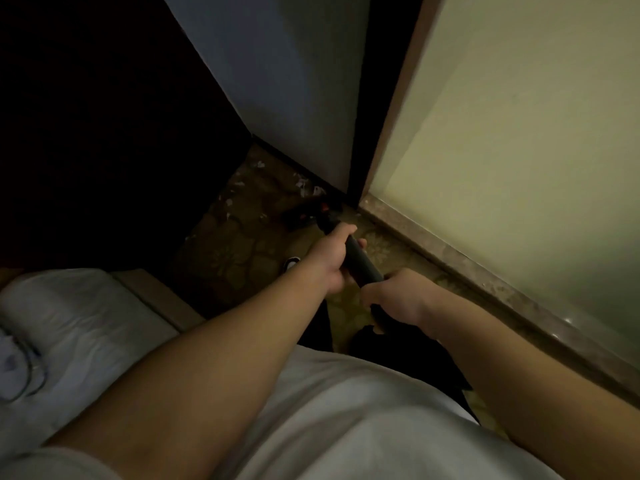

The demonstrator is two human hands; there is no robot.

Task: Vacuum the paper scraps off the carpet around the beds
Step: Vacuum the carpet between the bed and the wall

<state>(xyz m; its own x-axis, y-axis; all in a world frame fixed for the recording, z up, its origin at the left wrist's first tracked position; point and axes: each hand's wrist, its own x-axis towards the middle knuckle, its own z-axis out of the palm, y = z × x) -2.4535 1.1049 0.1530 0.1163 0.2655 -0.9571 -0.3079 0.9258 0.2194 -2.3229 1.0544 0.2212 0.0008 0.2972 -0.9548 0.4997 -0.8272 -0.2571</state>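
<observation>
I hold a black vacuum wand [360, 263] with both hands in a dim room. My left hand [330, 258] grips the wand higher up its shaft, and my right hand [391, 296] grips it lower, nearer my body. The vacuum head [304, 214], dark with red parts, sits on the patterned carpet [235, 251] close to the wall corner. Several white paper scraps [303, 185] lie on the carpet along the dark baseboard and near the head.
A bed with white bedding [69, 317] fills the lower left, its frame edge beside the carpet. A frosted glass panel [519, 150] on a stone sill [450, 261] runs along the right. A grey wall and dark furniture close off the far side. A shoe toe [291, 263] shows.
</observation>
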